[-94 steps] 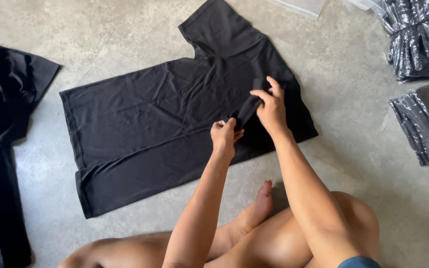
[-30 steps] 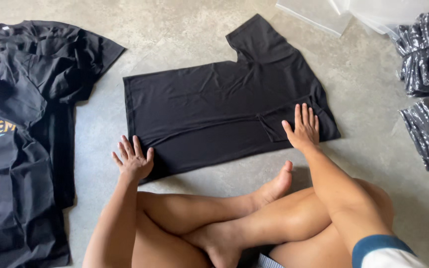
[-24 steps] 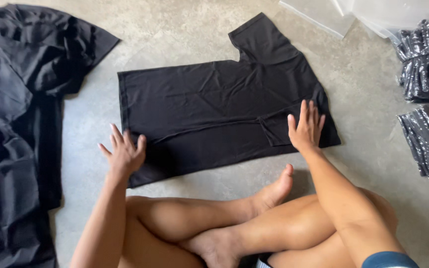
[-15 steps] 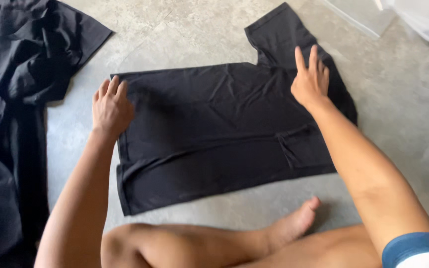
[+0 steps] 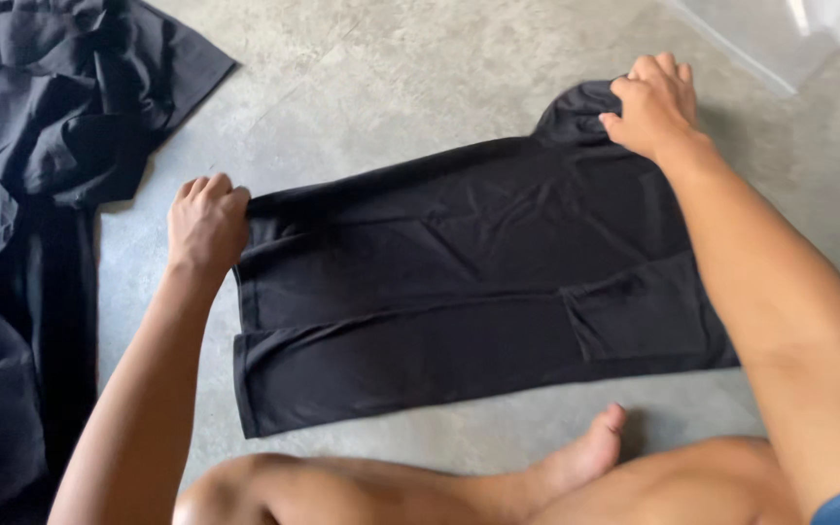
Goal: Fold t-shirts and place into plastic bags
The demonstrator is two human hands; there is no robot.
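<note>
A black t-shirt (image 5: pixel 459 282) lies flat on the grey concrete floor, its near long side folded in over the body. My left hand (image 5: pixel 208 219) pinches the far corner of its hem end at the left. My right hand (image 5: pixel 655 102) grips the bunched far sleeve and shoulder at the upper right, lifting that edge slightly. Both arms reach out over the shirt.
A loose pile of black shirts (image 5: pixel 41 194) covers the floor at the left. My crossed bare legs and a foot (image 5: pixel 585 457) sit just below the shirt's near edge. A pale sheet edge (image 5: pixel 780 49) shows at the top right.
Both hands went from lying flat on the shirt's far side to closing on its far edge. The left hand now grips the hem corner, the right the sleeve.
</note>
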